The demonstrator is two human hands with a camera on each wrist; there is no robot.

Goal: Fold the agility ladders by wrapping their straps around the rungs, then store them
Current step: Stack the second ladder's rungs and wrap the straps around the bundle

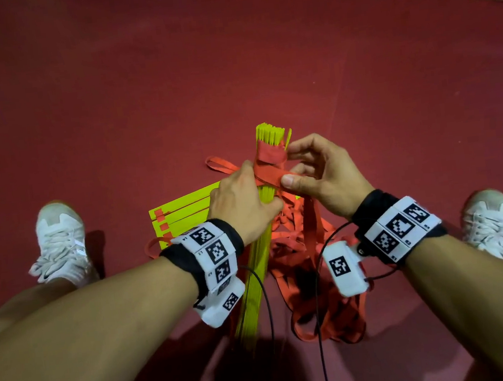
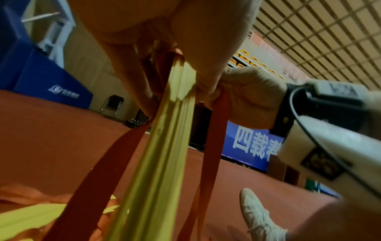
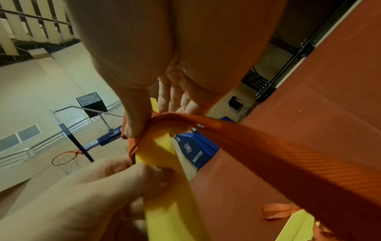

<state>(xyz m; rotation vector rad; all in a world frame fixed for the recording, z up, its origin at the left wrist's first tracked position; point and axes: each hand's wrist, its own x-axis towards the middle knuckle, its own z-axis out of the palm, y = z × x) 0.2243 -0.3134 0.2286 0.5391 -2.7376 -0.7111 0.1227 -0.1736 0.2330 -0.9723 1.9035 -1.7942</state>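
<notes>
Our left hand [image 1: 243,202] grips the bundle of yellow rungs [image 1: 270,136] held upright over the red floor [image 1: 139,93], while our right hand [image 1: 320,173] pinches the red strap [image 1: 273,176] across the bundle between thumb and fingers. To the left lies a flat stack of yellow rungs [image 1: 183,207]. Beneath both wrists, loose red straps [image 1: 313,246] pile between our two white shoes [image 1: 58,240].

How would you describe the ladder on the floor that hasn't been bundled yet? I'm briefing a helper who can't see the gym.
On the red floor, between the two white shoes, look behind the left hand. The flat ladder lies there, its yellow rungs side by side. Unlike the upright bundle in the hands, no strap is wound around it.
</notes>
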